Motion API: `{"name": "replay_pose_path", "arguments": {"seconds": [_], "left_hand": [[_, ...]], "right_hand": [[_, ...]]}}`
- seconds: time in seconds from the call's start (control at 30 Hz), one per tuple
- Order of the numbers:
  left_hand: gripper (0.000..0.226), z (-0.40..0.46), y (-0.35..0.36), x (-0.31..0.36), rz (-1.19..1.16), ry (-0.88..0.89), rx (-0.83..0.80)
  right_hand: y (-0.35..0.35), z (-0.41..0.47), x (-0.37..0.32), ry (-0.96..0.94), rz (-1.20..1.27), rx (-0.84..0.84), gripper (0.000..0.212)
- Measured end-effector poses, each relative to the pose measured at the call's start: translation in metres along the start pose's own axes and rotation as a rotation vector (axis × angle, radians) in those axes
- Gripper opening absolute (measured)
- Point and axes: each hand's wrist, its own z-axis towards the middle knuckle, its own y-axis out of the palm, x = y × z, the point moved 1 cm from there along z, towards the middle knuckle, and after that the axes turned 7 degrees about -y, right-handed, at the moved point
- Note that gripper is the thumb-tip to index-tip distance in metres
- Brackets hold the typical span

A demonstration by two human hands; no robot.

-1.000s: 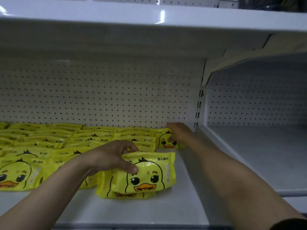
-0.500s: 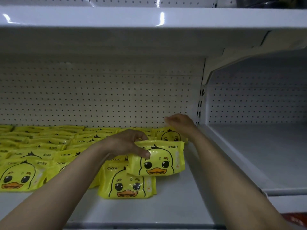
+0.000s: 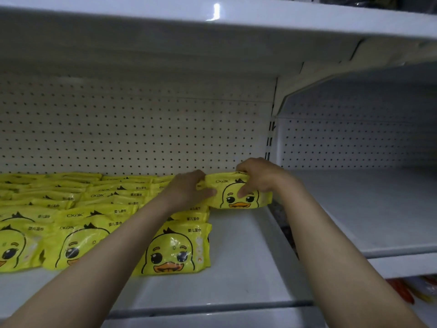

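Head view: left hand (image 3: 186, 189) and right hand (image 3: 257, 176) both pinch a yellow duck wipes pack (image 3: 238, 197) at the far right of the shelf (image 3: 248, 245), against the pegboard (image 3: 142, 133). Risk: slick film slips, pack topples onto neighbouring packs (image 3: 175, 252).

The held pack (image 3: 238, 194) stands behind (and right of) the front pack (image 3: 176, 252).
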Motion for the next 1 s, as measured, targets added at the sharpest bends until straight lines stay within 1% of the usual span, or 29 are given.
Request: {"name": "replay_pose_path", "arguments": {"seconds": [0.07,0.13,0.2,0.27,0.43,0.57,0.73,0.87,1.0], "left_hand": [[0.064,-0.004,0.013,-0.011,0.137,-0.025,-0.109],[0.072,-0.006,0.024,-0.021,0.248,-0.045,-0.165],[0.074,-0.006,0.029,-0.027,0.358,-0.062,-0.164],[0.074,-0.006,0.032,-0.031,0.415,-0.065,-0.152],[0.069,-0.011,0.035,-0.032,0.433,-0.051,-0.126],[0.07,-0.011,0.035,-0.031,0.429,-0.058,-0.102],[0.069,-0.009,0.037,-0.034,0.431,-0.045,-0.084],[0.07,-0.007,0.038,-0.036,0.426,-0.056,-0.087],[0.07,-0.006,0.039,-0.037,0.434,-0.059,-0.08]], "right_hand": [[0.005,0.007,0.017,0.057,-0.012,0.009,0.041],[0.013,0.014,0.029,0.104,-0.004,-0.007,0.046],[0.023,0.022,0.035,0.13,0.017,-0.039,0.053],[0.034,0.031,0.038,0.129,0.037,-0.053,0.055],[0.056,0.048,0.044,0.107,0.07,-0.015,0.06],[0.064,0.056,0.048,0.107,0.075,0.047,0.053],[0.071,0.058,0.053,0.104,0.113,0.154,0.069],[0.078,0.059,0.056,0.07,0.129,0.221,0.064],[0.082,0.061,0.056,0.023,0.12,0.239,0.059]]}}
